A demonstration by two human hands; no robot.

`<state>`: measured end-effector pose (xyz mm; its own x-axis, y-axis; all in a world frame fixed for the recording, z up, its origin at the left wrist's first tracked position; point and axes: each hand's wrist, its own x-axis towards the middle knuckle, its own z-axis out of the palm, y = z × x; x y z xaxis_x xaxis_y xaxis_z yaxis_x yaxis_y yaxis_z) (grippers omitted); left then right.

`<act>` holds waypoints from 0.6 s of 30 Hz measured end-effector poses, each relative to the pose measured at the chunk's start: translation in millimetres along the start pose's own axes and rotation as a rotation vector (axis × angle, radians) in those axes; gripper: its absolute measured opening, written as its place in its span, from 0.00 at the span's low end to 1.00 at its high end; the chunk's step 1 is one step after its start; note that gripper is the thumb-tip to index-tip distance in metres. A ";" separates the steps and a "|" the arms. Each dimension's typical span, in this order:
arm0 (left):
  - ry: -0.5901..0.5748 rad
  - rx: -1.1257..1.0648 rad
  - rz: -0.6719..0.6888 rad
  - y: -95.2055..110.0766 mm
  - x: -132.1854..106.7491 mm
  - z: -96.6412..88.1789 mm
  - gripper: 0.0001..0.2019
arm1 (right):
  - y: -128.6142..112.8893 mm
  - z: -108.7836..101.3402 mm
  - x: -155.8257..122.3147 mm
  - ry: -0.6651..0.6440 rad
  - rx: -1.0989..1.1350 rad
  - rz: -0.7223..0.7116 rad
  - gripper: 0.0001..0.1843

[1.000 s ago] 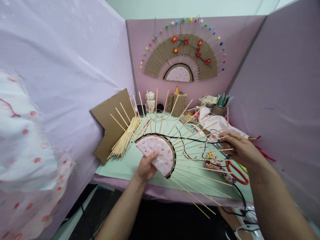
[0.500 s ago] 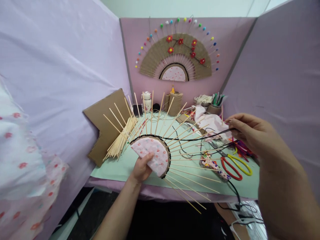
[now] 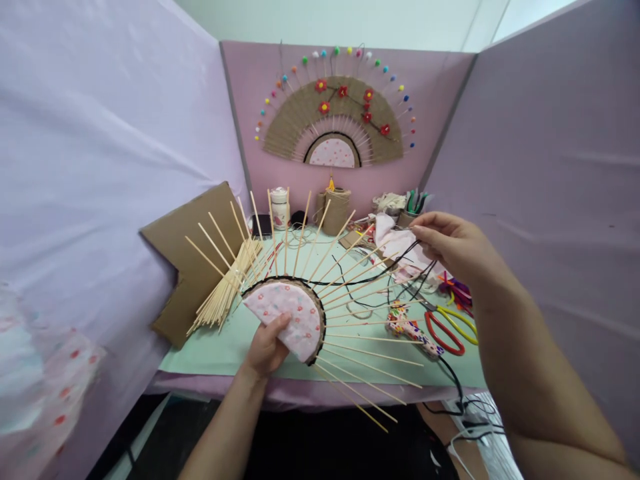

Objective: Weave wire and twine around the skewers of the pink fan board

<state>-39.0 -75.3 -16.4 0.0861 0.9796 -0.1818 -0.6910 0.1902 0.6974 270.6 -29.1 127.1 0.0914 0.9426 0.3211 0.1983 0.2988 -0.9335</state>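
My left hand (image 3: 267,347) grips the pink flowered half-disc (image 3: 290,313) of a fan frame, held above the table's front edge. Several thin wooden sticks (image 3: 345,267) spread out from the disc's curved rim. A black cord (image 3: 373,273) runs along that rim and out to the right. My right hand (image 3: 450,243) pinches the cord's far part, raised above the table at the right, with the cord pulled fairly taut between the sticks.
A finished fan (image 3: 333,123) hangs on the pink back wall. On the green mat (image 3: 220,340) lie a bundle of sticks (image 3: 223,293), cardboard (image 3: 187,257), red and yellow scissors (image 3: 450,323), a patterned fabric strip (image 3: 407,327), twine spools (image 3: 335,207), a pen cup (image 3: 410,203).
My right hand lifted off the stick ends and rose up and back, drawing the black cord with it. The view shifted to the right. My left hand kept its hold on the disc.
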 end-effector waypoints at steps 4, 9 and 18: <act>0.034 0.005 0.000 -0.4 0.9 -1.9 0.17 | -8.6 2.0 5.1 0.035 0.050 -0.062 0.11; 0.058 -0.001 -0.012 1.9 -0.8 0.6 0.19 | -3.7 -2.0 8.9 -0.016 -0.017 0.033 0.12; 0.019 0.013 -0.015 0.9 -1.9 1.5 0.19 | -5.9 9.0 7.9 0.057 0.091 -0.119 0.10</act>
<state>-38.7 -76.9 -14.4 0.0825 0.9752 -0.2055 -0.6804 0.2058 0.7034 261.4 -22.0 133.7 0.1287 0.8903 0.4368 0.1219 0.4229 -0.8979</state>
